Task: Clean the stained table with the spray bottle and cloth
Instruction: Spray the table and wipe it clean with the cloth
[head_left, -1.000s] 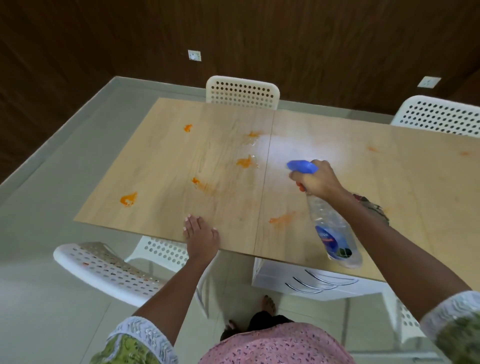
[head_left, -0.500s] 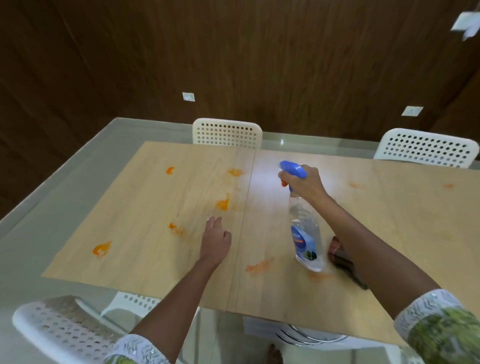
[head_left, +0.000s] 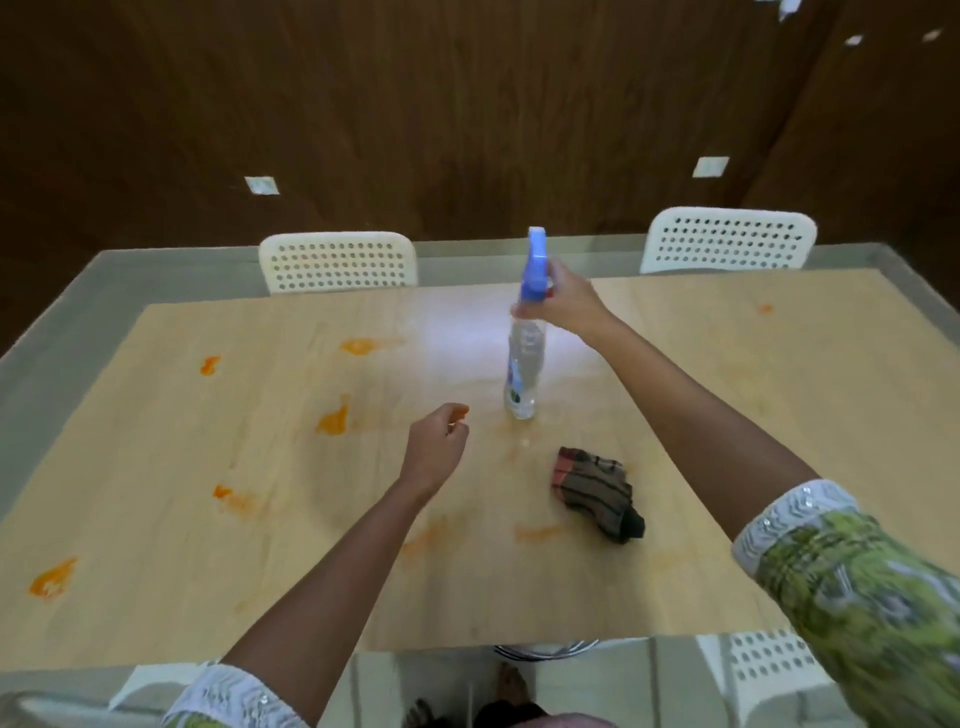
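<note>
A clear spray bottle with a blue trigger head stands upright on the light wooden table, near its middle. My right hand grips the bottle's neck just under the head. My left hand hovers above the table left of the bottle, fingers loosely curled and holding nothing. A dark crumpled cloth lies on the table in front of the bottle. Orange stains are scattered over the left half, with fainter smears near the front edge.
Two white perforated chairs stand at the table's far side before a dark wood wall. More white chairs sit at the near edge. My feet show on the grey floor below.
The bottle went from tilted and spraying to standing upright on the table. My left hand lifted off the table and curled. The view has risen and the cloth has come into full sight.
</note>
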